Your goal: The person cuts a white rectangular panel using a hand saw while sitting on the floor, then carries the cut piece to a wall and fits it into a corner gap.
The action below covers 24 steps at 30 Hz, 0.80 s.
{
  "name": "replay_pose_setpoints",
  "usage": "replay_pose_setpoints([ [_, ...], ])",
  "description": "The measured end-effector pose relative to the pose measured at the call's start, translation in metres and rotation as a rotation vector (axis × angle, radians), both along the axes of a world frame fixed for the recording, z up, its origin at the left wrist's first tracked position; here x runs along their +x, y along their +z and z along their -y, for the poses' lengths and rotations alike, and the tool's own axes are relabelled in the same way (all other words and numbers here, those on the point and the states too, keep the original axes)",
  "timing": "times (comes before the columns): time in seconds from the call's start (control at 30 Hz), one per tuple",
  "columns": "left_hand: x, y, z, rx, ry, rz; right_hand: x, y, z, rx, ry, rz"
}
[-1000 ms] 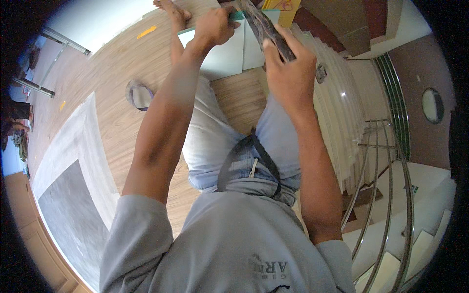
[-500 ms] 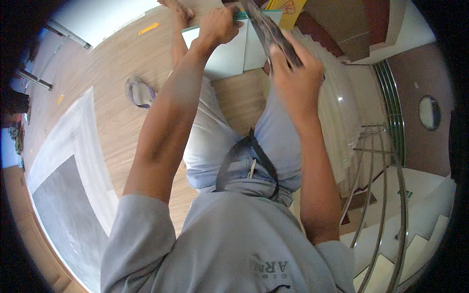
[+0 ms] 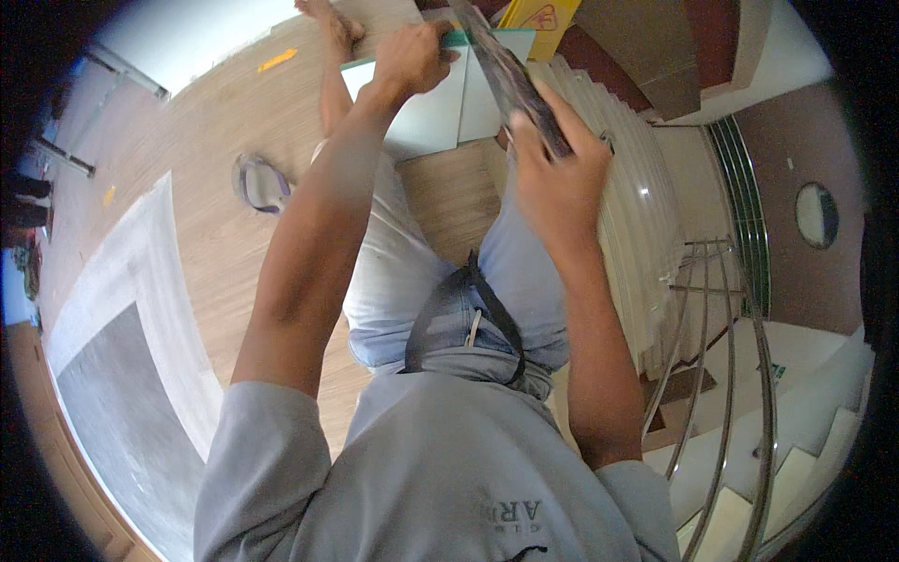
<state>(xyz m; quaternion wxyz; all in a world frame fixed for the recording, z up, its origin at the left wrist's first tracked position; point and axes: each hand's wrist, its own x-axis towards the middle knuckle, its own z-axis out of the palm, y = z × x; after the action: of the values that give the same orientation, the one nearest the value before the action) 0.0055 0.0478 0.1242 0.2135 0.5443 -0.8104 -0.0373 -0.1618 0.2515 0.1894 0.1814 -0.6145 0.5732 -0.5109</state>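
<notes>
A pale glass panel (image 3: 426, 122) with a green edge stands tilted between my legs, and a vertical line runs down its face. My left hand (image 3: 410, 61) is closed on the top edge of the panel. In my right hand (image 3: 567, 178) is a long, dark, streaky flat bar (image 3: 510, 80), gripped near its lower end. It slants up and to the left, crossing in front of the panel's top edge close to my left fingers. Whether the bar touches the glass, I cannot tell.
A yellow folding sign (image 3: 552, 23) stands behind the panel. My bare foot (image 3: 332, 23) is at the upper left, with a sandal (image 3: 262, 183) on the wood floor (image 3: 220, 253). To the right are ridged pale sheets (image 3: 646, 187), a metal railing (image 3: 768, 393) and descending stairs (image 3: 791, 478).
The bar and my right hand have shifted slightly down and to the left along the panel's edge. My left hand keeps its hold on the glass. The whole view has shifted a little.
</notes>
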Motion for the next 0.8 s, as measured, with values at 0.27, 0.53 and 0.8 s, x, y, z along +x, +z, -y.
replay_pose_setpoints([
  [0.27,-0.004,-0.014,0.001,-0.113,-0.063,-0.096,-0.004,0.015,-0.034,0.034,-0.032,-0.039],
  [0.53,0.005,-0.012,0.015,-0.117,0.014,0.053,-0.009,0.014,-0.043,0.054,-0.028,0.022],
  [0.8,-0.001,-0.015,0.006,-0.165,-0.042,-0.087,-0.002,0.005,0.021,-0.023,0.012,-0.067],
])
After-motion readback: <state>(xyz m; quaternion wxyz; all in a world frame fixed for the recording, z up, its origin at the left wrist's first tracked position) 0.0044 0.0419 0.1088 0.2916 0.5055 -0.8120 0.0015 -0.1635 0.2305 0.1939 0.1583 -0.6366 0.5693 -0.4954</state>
